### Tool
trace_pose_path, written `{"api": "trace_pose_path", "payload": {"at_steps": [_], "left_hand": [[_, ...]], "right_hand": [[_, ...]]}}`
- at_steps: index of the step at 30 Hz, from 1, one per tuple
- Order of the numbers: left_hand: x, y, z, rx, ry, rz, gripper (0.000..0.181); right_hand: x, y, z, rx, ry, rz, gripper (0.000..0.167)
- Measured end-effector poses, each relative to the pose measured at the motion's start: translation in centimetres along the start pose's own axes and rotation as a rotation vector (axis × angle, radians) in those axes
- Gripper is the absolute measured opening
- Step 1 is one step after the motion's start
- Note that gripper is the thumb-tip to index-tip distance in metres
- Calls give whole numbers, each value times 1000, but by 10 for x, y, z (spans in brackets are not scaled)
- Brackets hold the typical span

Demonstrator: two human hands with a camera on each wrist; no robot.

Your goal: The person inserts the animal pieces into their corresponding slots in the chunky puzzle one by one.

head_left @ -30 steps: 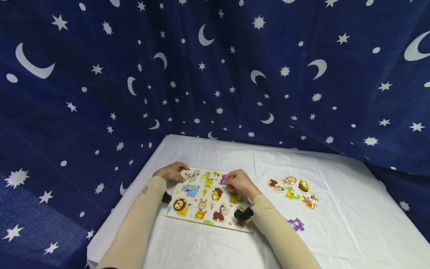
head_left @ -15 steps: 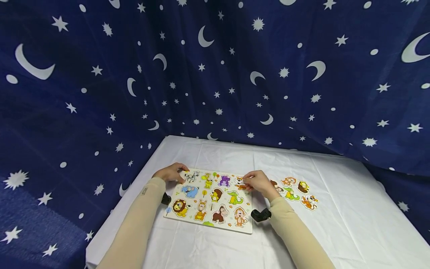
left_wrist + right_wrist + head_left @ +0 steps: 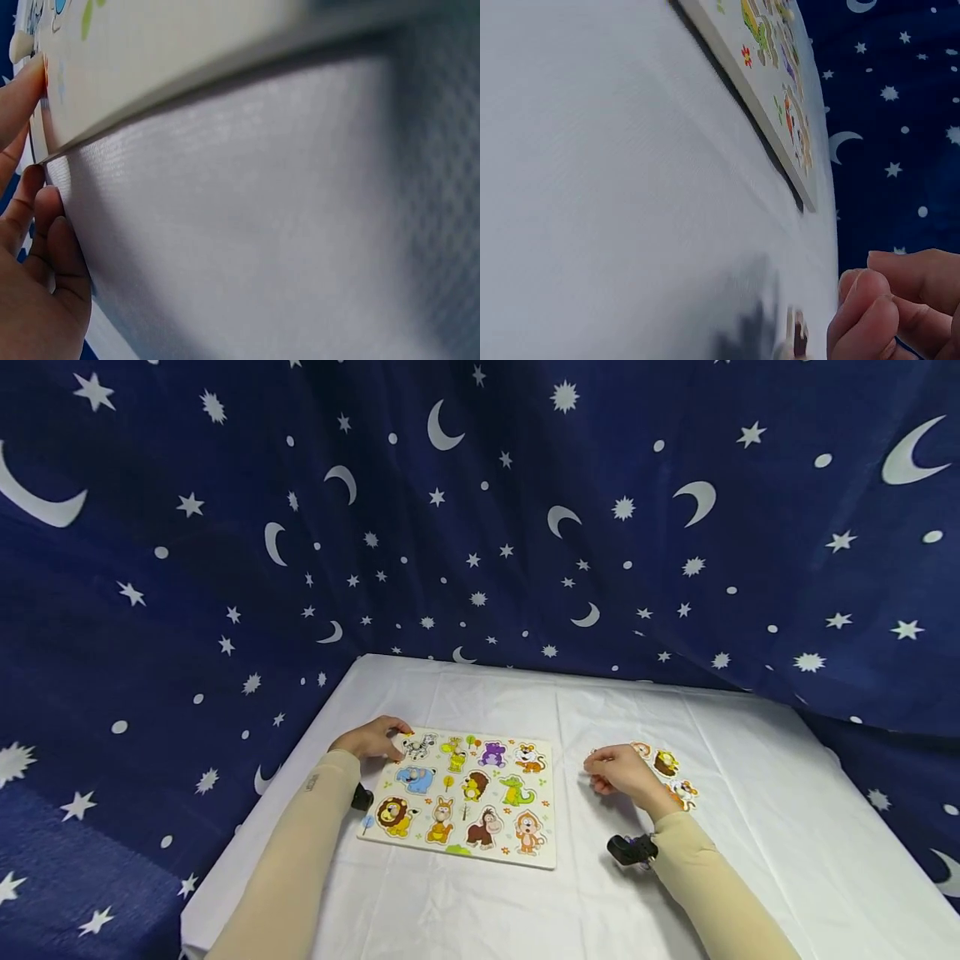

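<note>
A wooden puzzle board (image 3: 540,852) with colourful animal pictures lies flat on the white cloth. My left hand (image 3: 371,739) grips its far left corner; in the left wrist view the thumb (image 3: 30,86) rests on the top face and the other fingers are at the edge. To the right of the board, my right hand (image 3: 626,774) hangs over loose animal pieces with its fingers loosely curled. No piece shows between its fingers in the right wrist view. The hand hides some of the pieces; a lion piece (image 3: 665,762) and a tiger piece (image 3: 683,795) show beyond it.
A white cloth (image 3: 480,910) covers the table. Behind it hangs a dark blue curtain (image 3: 510,635) with moons and stars. Beside my right forearm, a black wrist camera (image 3: 632,850) covers part of the table. A pale knob (image 3: 21,46) stands near my left thumb.
My right hand has moved right, from above the board's hippo picture past the tiger picture to the loose pieces. The left hand keeps its place at the corner. The head view has shifted slightly.
</note>
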State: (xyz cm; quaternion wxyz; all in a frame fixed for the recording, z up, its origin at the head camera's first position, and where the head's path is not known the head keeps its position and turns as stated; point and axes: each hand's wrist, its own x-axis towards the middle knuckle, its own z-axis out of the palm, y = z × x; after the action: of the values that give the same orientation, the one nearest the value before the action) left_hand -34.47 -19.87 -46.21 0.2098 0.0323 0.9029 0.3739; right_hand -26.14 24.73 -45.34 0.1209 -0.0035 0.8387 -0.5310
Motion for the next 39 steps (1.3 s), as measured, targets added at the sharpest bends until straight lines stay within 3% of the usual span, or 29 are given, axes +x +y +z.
{"api": "trace_pose_path", "payload": {"at_steps": [5, 14, 24, 30, 39], "left_hand": [[-2, 1, -3, 7, -1, -3, 46], [1, 0, -8, 15, -7, 2, 47], [3, -2, -3, 8, -21, 30, 47], [0, 1, -1, 13, -12, 23, 47], [2, -3, -3, 11, -9, 13, 45]], "right_hand": [[-21, 3, -11, -33, -28, -9, 32], [-49, 10, -19, -82, -35, 62, 23], [-80, 38, -31, -140, -55, 124, 14], [-96, 50, -36, -112, -59, 158, 12], [-97, 53, -31, 1, -91, 174, 10]]}}
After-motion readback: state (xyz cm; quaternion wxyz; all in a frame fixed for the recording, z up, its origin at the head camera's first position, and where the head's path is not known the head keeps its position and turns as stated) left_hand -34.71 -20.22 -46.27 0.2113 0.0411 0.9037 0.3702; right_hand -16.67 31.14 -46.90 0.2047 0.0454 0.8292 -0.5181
